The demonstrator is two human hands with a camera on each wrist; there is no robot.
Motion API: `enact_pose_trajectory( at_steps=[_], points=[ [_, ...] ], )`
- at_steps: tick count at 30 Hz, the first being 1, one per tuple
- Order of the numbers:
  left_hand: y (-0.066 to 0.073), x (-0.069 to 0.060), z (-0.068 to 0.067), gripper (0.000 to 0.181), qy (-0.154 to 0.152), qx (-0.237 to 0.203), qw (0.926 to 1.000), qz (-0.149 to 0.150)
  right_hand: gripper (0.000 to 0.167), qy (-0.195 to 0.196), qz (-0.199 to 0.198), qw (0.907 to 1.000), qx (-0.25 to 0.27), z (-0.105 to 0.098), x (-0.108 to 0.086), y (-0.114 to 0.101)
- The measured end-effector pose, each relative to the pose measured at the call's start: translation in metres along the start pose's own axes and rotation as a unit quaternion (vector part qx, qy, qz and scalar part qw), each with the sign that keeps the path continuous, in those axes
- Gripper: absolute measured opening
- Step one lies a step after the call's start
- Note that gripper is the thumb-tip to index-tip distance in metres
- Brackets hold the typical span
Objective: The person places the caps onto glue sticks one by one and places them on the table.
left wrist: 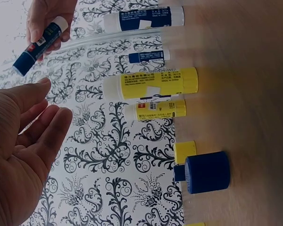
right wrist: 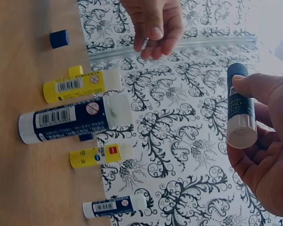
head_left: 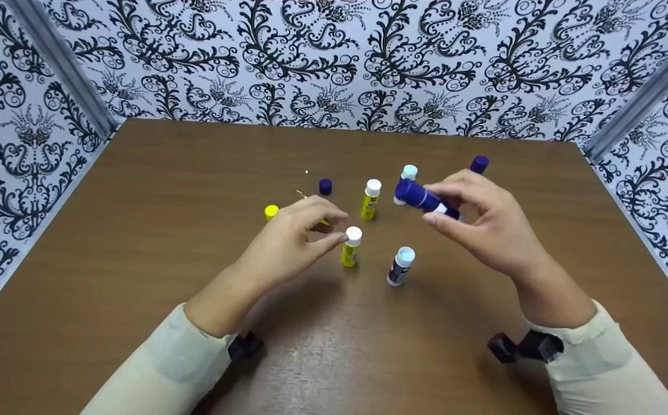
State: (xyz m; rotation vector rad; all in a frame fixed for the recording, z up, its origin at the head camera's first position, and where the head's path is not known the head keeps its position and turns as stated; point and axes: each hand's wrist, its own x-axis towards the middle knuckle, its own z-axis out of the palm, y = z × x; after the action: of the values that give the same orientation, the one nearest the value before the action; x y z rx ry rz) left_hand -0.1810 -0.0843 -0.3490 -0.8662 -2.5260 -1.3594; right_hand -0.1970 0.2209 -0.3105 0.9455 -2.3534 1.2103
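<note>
My right hand [head_left: 486, 222] holds a dark blue glue stick [head_left: 420, 196] tilted above the table, its blue cap pointing left and its white end toward the palm. In the right wrist view, thumb and fingers grip this glue stick [right wrist: 241, 106] around its body. My left hand [head_left: 293, 242] hovers with loosely bent fingers and nothing between them in the left wrist view. Near its fingertips stands an uncapped yellow glue stick [head_left: 350, 253]. An uncapped blue glue stick [head_left: 401, 267] stands to its right. Farther back are another yellow glue stick [head_left: 370, 202] and a partly hidden blue one [head_left: 408, 173].
A yellow cap [head_left: 271, 212] and a blue cap [head_left: 325, 186] lie on the brown table [head_left: 195, 173] beyond my left hand. Another dark blue piece [head_left: 479, 164] shows behind my right hand. Patterned walls [head_left: 322, 69] border the table at the back and sides.
</note>
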Motion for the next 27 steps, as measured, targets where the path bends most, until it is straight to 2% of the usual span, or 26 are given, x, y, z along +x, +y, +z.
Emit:
enact_pose_trajectory(
  at_steps=[5, 9, 15, 20, 27],
  points=[
    [-0.003, 0.001, -0.001, 0.028, 0.000, -0.006, 0.9998, -0.018, 0.033, 0.018, 0.023, 0.9996, 0.000, -0.004, 0.002, 0.005],
    [-0.006, 0.002, -0.001, 0.029, -0.001, -0.003, 0.9998, -0.021, 0.032, 0.034, 0.044, 0.9985, 0.002, -0.006, 0.003, 0.010],
    [-0.009, 0.004, -0.002, 0.029, -0.009, 0.014, 0.9993, -0.033, 0.032, 0.066, 0.046, 0.9962, 0.032, -0.007, 0.004, 0.016],
    [-0.012, 0.003, -0.003, 0.028, -0.016, 0.029, 0.9985, -0.043, 0.032, 0.097, 0.062, 0.9915, 0.062, -0.008, 0.005, 0.021],
    [-0.016, 0.004, -0.003, 0.028, -0.024, 0.040, 0.9980, -0.042, 0.029, 0.128, 0.110, 0.9824, 0.080, -0.013, 0.007, 0.030]
  ],
)
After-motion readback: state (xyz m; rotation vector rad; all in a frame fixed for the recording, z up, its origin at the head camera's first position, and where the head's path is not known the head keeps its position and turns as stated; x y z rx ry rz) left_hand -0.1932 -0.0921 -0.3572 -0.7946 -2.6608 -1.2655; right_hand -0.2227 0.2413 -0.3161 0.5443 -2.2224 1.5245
